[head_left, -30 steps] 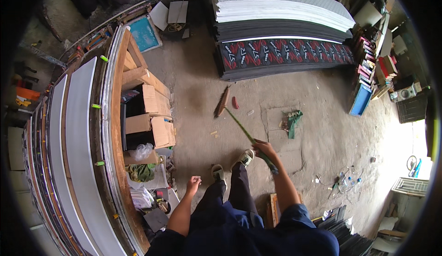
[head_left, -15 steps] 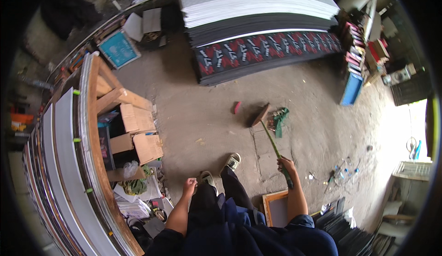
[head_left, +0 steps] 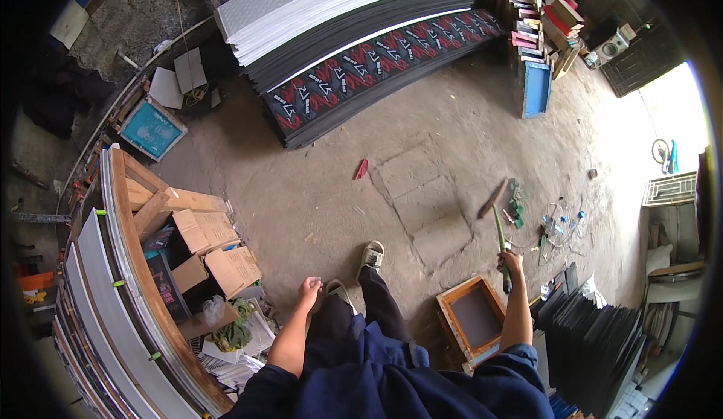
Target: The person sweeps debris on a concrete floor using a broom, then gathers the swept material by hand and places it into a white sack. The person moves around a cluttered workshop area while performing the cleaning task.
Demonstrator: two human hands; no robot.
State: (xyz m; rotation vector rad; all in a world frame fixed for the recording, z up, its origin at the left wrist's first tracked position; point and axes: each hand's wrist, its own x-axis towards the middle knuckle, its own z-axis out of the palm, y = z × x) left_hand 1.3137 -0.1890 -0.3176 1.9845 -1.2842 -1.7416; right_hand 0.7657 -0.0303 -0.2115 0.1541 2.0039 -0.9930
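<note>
My right hand (head_left: 510, 261) is wrapped round the green handle of a broom (head_left: 499, 225). The broom's brown head rests on the floor, ahead and to the right of my feet. Against its right side lies a small heap of green scraps (head_left: 516, 204). Farther right is a tangle of pale strands and blue bits of litter (head_left: 563, 223). My left hand (head_left: 309, 291) hangs by my left leg with its fingers curled; whether anything small is in them is hidden. A red scrap (head_left: 361, 169) lies on the concrete floor ahead.
A tall stack of black and white sheets (head_left: 361, 57) stands at the far side. Wooden frames and panels (head_left: 124, 268) lean on the left, beside cardboard boxes (head_left: 215, 246). Near my right arm are a wood-edged screen frame (head_left: 446, 306) and a pile of black sheets (head_left: 595, 344).
The broom has moved right across the floor, and the green scraps now lie farther right, closer to the litter tangle. My view has turned rightward. My left hand stays curled by my leg.
</note>
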